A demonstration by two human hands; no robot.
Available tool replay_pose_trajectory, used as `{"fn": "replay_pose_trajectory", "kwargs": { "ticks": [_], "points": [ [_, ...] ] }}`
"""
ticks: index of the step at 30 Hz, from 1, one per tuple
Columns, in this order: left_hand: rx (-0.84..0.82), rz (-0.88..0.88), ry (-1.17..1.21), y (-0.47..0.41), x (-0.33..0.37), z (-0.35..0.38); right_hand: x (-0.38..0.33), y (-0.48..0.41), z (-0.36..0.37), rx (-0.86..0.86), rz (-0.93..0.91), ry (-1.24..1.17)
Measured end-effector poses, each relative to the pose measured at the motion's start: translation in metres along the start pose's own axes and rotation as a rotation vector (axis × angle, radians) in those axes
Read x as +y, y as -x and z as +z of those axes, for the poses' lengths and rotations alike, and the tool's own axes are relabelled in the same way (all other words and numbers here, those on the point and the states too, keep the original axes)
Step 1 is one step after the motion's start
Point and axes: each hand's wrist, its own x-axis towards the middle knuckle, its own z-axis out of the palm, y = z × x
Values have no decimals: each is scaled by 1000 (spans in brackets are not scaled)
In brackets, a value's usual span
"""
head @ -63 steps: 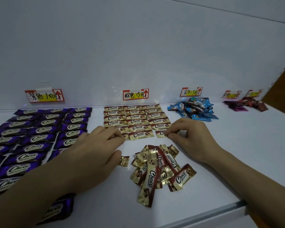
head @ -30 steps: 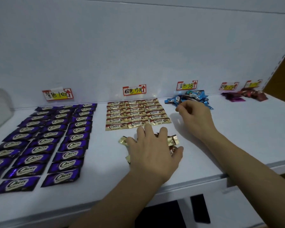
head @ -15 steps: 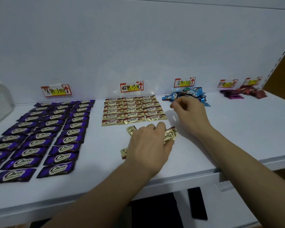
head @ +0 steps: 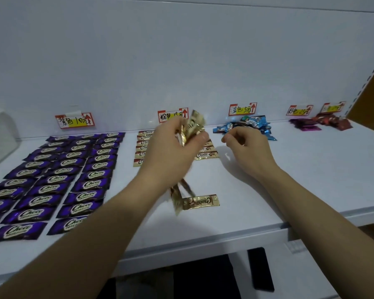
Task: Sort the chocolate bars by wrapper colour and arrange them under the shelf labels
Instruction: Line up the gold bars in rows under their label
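Left hand lifts a bunch of gold bars over a half-sorted shelf.

The white shelf [head: 311, 180] carries the purple bars [head: 58, 180] in neat rows on its left part, under the first label [head: 75, 121]. The left hand [head: 173, 152] is raised above the centre, fingers curled round a bunch [head: 194, 123] of gold bars whose ends stick out above and below it. The right hand [head: 248, 149] hovers low just beside it, fingers curled with thumb near forefinger; I cannot tell whether it holds anything. The gold rows [head: 205, 155] lie partly hidden behind the left hand, under the second label [head: 171, 115]. The blue pile [head: 251, 124] sits loose just behind the right hand. One gold bar [head: 200, 202] lies alone near the front edge.
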Motion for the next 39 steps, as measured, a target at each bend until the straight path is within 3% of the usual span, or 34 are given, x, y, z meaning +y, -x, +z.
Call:
{"fn": "replay_pose_trajectory", "kwargs": {
  "ticks": [3,8,14,16,20,26,30,36,39],
  "points": [
    [-28,-160,226,-12,-7,-13,-1,1,-1,-26,-1,-8],
    [-139,-110,-201,-6,-45,-13,-2,1,0,-69,-2,-9],
    [-393,112,-429,2,-35,-22,-1,1,2,-106,-25,4],
    [-381,142,-397,-3,-32,-29,-3,4,1,-192,-88,-19],
    [-215,21,-62,-13,-24,-41,-22,19,5,-441,-255,-54],
    [-22,-420,603,-31,-21,-65,-59,33,24,-709,-395,164],
    [-34,-638,923,-46,-25,-89,-75,23,30,-847,-252,224],
    [27,-679,1064,-69,-42,-119,-81,11,33,-871,-112,127],
    [68,-642,1070,-75,-48,-122,-88,7,36,-751,-173,50]
  ]
}}
